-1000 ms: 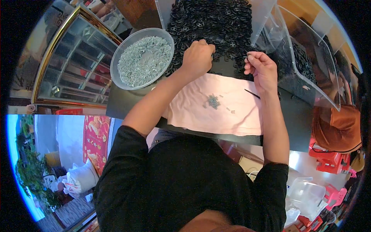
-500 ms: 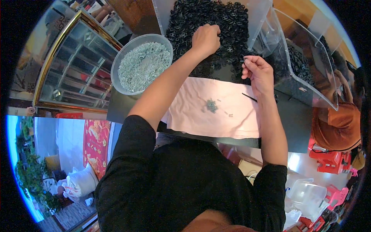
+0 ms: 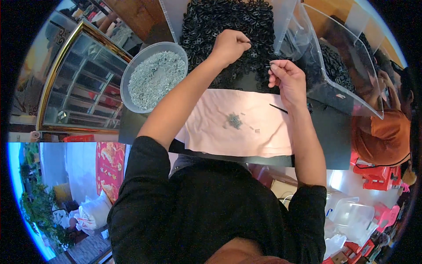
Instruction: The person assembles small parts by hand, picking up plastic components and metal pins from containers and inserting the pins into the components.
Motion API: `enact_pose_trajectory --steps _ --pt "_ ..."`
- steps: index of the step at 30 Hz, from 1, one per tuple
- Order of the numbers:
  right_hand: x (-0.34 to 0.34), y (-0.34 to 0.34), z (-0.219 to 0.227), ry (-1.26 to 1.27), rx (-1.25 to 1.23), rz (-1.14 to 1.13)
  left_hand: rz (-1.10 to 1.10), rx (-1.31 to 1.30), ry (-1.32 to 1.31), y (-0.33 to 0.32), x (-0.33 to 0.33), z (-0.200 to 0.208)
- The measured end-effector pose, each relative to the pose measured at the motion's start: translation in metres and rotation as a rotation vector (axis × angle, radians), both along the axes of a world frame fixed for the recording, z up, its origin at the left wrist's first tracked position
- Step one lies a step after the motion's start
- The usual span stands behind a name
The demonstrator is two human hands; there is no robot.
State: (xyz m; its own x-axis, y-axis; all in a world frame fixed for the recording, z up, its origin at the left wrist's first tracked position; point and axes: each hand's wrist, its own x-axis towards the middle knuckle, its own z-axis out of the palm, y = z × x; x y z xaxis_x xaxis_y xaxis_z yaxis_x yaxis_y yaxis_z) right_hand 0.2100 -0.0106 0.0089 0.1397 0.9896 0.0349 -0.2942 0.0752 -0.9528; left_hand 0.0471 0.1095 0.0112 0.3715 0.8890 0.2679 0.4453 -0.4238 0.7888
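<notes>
Black flat pieces (image 3: 206, 26) lie heaped toward the far side of the dark table (image 3: 338, 141), and over them hangs the left hand (image 3: 228, 46), thumb and forefinger drawn close together (whether they grip anything, I cannot tell). Near their right edge, the right hand (image 3: 290, 82) pinches a small dark piece (image 3: 270, 65). Small grey pieces (image 3: 234, 121) lie on the pale pink cloth (image 3: 211, 143), and a translucent bowl (image 3: 125, 90) of silvery pieces (image 3: 154, 79) stands to the left.

I am watching small, black, rounded pieces with holes (image 3: 228, 17) lying jumbled in a heap, thinning on the near side; my right grip (image 3: 291, 81) is pinching a small dark piece (image 3: 269, 66), mostly hidden.
</notes>
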Motion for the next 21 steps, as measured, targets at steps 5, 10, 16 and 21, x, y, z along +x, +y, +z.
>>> enact_pose_trajectory --steps 5,10,16,21 --pt "-0.004 -0.001 0.000 0.039 0.018 0.012 -0.240 -0.654 -0.592 -0.046 -0.022 0.013" --pt "-0.013 -0.006 0.003 0.063 0.040 0.045 -0.336 -0.941 -0.886 -0.070 -0.037 0.004" --pt "-0.016 -0.007 0.001 0.037 0.048 0.076 -0.246 -0.756 -0.718 -0.089 -0.042 -0.005" --pt "-0.019 -0.008 0.004 -0.046 0.088 0.076 -0.147 -0.504 -0.508 -0.096 -0.039 -0.012"
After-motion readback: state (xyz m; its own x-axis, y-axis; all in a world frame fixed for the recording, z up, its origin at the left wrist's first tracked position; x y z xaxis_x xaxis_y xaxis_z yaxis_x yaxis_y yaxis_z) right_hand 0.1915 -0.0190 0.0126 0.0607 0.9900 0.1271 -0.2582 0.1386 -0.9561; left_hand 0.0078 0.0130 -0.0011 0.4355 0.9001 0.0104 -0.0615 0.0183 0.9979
